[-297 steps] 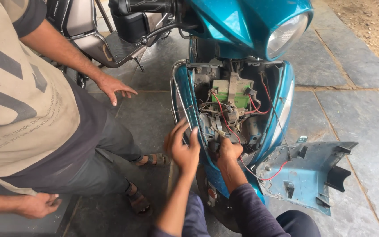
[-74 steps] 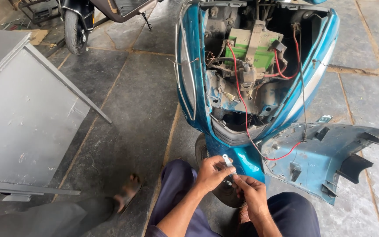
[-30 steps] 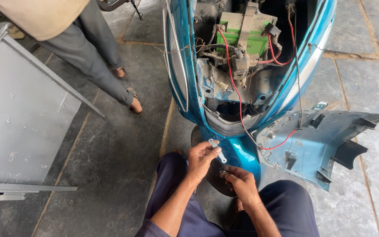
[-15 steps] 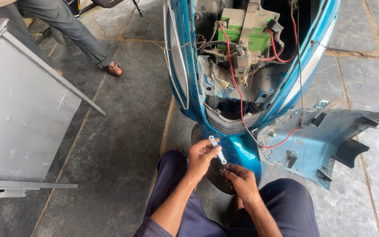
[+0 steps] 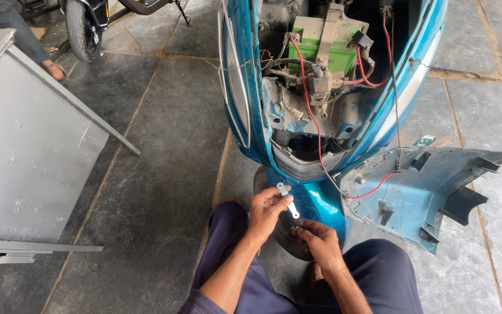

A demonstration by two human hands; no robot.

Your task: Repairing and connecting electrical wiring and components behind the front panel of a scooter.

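Left hand (image 5: 265, 210) pinches a small metal bracket (image 5: 286, 199); right hand (image 5: 319, 241) below, fingers curled.
Judged best: keep both hands close, bracket steady, before the scooter (image 5: 315, 200).

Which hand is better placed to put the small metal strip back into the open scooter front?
Probably the left hand: it already pinches the metal strip. The right hand sits lower.

This is an open-air scooter repair spot, a roadside mechanic's yard rather than an indoor shop. Just beyond the hands stands a teal scooter (image 5: 245, 110) with its front panel off, baring a green battery (image 5: 312, 43) and red wires (image 5: 315, 128). The removed panel (image 5: 431, 186) lies to their right on stone paving (image 5: 158, 163). Far to the left sit a grey metal cabinet (image 5: 24, 157) and another scooter's wheel (image 5: 82, 26).
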